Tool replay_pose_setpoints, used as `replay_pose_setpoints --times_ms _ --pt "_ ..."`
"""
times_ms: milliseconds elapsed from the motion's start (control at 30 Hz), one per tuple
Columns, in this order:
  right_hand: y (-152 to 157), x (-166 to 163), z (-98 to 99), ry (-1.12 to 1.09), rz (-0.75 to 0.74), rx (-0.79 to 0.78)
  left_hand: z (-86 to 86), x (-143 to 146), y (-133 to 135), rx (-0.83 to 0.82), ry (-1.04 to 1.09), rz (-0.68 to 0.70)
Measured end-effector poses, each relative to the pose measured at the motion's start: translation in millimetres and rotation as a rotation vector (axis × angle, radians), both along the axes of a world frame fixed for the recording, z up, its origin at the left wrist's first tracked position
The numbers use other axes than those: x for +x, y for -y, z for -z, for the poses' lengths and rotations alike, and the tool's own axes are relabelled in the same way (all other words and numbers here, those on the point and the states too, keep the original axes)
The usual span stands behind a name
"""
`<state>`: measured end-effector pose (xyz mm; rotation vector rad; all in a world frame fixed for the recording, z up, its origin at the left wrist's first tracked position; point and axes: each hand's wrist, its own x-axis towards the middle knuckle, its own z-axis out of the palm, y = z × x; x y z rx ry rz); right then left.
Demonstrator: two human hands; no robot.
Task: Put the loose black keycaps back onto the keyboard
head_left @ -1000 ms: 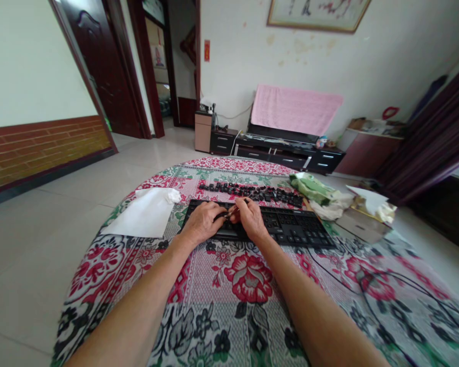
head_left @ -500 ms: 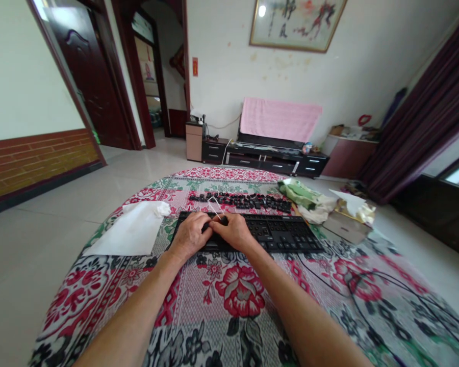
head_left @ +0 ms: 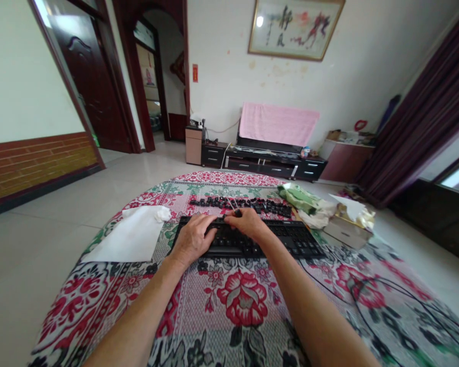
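Observation:
A black keyboard lies lengthwise in front of me, and several of its keys are off in the left and middle part. My left hand rests on its left end, thumb apart from the forefinger, with nothing visible in it. Over the upper middle of the keyboard, my right hand pinches the dark handle of a wire keycap puller. The wire ends point up and away from the keys. Behind the keyboard, loose black keycaps lie in a long row. My hands cover part of the keys.
White paper with a crumpled tissue lies at the left. A green packet and a tissue box stand at the right. A black cable loops over the patterned tablecloth. A low TV cabinet stands beyond.
My right hand has moved right and slightly away from my left, taking the keycap puller along. The left hand's fingers have opened out; the two hands were close together before.

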<state>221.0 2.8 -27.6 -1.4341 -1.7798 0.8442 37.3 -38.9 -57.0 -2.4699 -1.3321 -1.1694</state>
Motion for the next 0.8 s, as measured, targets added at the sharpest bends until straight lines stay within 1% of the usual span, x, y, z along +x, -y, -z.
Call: replay_pose_setpoints --times_ms 67,100,167,267,467,800 --pt "-18.3 8.7 -0.4 0.182 0.153 0.144 0.2 -3.7 -1.5 -0.008 0.030 -0.080" --pt "-26.5 12.3 -0.3 0.289 0.181 0.194 0.5 -5.7 -2.4 -0.013 0.035 -0.127" --pt "-38.9 16.3 0.8 0.440 0.188 0.220 1.6 -10.0 -4.3 -0.026 0.033 -0.218" --pt "-47.1 14.7 3.0 0.574 0.184 0.208 3.5 -15.3 -7.0 -0.042 0.049 -0.302" --pt "-51.7 6.6 4.6 0.692 0.182 0.171 3.4 -17.5 -8.2 -0.073 0.093 -0.343" --pt "-55.6 6.8 9.4 0.722 0.168 0.150 1.6 -15.1 -5.9 -0.084 0.106 -0.338"
